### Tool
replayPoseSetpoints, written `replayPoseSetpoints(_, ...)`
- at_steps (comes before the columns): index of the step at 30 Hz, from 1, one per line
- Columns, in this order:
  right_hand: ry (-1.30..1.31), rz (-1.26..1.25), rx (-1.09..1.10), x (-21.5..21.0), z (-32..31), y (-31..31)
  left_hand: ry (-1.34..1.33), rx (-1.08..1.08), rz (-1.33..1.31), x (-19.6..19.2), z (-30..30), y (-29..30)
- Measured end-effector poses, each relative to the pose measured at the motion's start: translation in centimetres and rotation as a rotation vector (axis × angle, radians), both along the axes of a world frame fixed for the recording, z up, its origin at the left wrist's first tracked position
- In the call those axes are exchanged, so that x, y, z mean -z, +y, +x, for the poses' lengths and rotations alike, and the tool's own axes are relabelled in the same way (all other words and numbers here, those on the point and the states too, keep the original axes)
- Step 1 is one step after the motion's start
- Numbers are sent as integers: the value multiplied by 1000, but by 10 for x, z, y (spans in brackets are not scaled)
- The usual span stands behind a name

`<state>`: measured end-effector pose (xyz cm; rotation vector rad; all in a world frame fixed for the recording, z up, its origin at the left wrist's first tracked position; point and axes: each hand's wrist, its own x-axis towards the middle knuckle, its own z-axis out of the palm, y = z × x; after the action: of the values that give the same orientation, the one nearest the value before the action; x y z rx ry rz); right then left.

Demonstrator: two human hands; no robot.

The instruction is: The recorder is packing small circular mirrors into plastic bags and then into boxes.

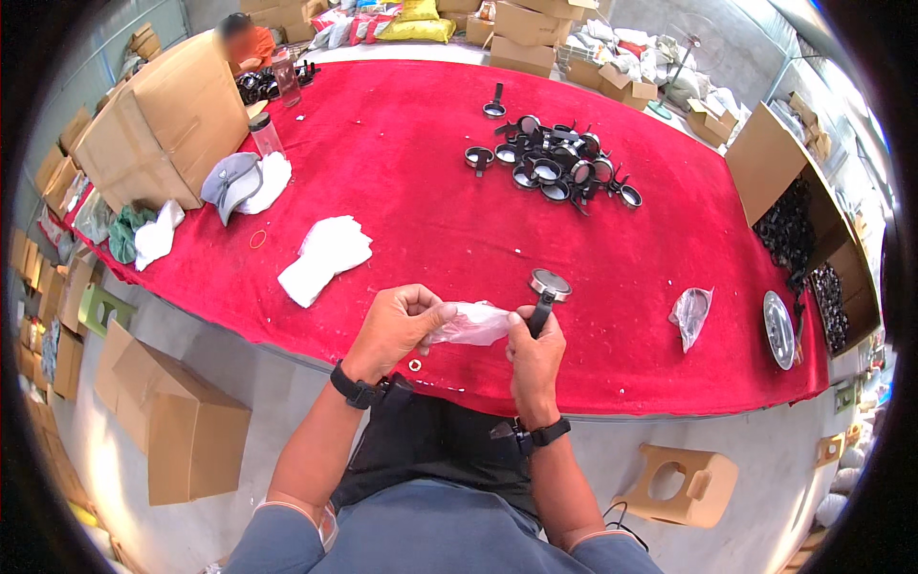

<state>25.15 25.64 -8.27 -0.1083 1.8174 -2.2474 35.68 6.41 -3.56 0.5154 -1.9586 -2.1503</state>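
Observation:
My right hand (535, 359) grips the black handle of a small round magnifier (549, 285), its glass head pointing up and away from me. My left hand (397, 325) pinches one end of a thin clear plastic bag (473, 323) that stretches across to the magnifier's handle. Both hands hover over the near edge of the red cloth table (402, 163). A pile of several more black magnifiers (559, 163) lies farther out on the cloth. A small gold ring (415, 364) rests on the cloth just below my left hand.
A stack of white bags (325, 258) lies left of my hands and a crumpled clear bag (690, 314) to the right, beside a round metal lid (778, 330). Cardboard boxes (167, 120) stand at the table's left and right. Another person (251, 38) sits at the far end.

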Motion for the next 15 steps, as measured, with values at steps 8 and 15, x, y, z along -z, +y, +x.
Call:
replayPoseSetpoints(8, 196, 236, 51, 4, -24, 29, 106, 31, -507, -10, -10, 16)
replayPoseSetpoints(15, -198, -477, -341, -16, 22, 68, 196, -156, -685, -18, -35, 46)
